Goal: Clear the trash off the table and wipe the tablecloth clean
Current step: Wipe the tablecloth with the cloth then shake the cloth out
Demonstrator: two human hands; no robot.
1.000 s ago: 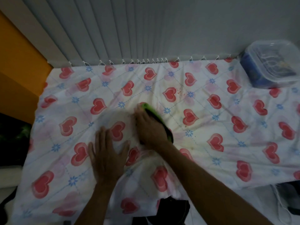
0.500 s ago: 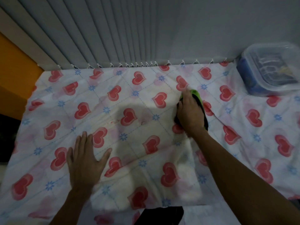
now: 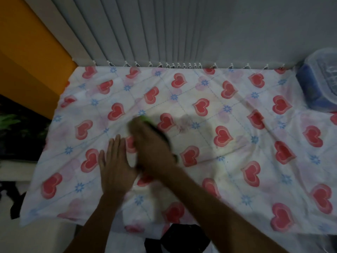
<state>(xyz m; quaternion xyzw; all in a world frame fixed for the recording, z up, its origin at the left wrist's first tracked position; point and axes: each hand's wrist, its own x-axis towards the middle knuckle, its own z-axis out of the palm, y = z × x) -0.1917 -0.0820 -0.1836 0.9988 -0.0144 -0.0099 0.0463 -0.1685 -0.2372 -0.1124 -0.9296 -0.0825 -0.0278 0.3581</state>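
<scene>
**Wiping beside the stain**

The right hand [image 3: 152,148] presses a green cloth [image 3: 145,119] onto the tablecloth [image 3: 237,161], just left of a faint stain [image 3: 185,123]. The left hand [image 3: 115,165] lies flat with fingers spread, likely pinning the fabric against bunching.

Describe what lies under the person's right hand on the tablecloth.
A green scrubbing pad with a dark edge peeks out beyond the blurred right hand, pressed on the heart-print tablecloth. Most of it is covered. The left hand rests flat alongside.
</scene>
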